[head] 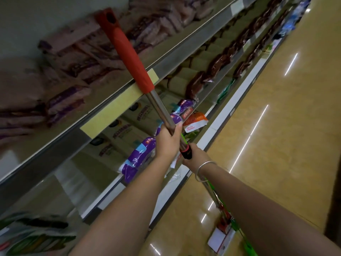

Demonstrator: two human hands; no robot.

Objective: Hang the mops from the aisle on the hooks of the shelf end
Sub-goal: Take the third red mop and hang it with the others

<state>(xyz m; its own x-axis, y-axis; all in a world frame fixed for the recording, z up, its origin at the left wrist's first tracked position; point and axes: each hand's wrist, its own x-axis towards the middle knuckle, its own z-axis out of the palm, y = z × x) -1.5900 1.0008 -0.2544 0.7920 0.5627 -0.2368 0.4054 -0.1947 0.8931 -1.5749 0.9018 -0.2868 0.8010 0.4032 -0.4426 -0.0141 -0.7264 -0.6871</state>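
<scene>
Mop handle (158,108), a bare metal tube, sits in the left hand (167,143), whose fingers curl round it just above a black and red collar (186,152). The right hand (194,157) wraps that collar from below, its fingers hidden behind it. A bangle (204,169) circles the right wrist. A green pole (210,187) runs down behind the right forearm; I cannot tell whether either hand holds it, and its lower end by a red and white mop head (222,231) on the floor is blurred. Above the left hand the tube rises slantwise to a long red grip (132,58) with a hanging hole at its tip, in front of the shelf edge (114,104) with yellow price strips. Packets on the shelves are smeared by motion. Glossy tan floor (276,145) mirrors ceiling lights.
</scene>
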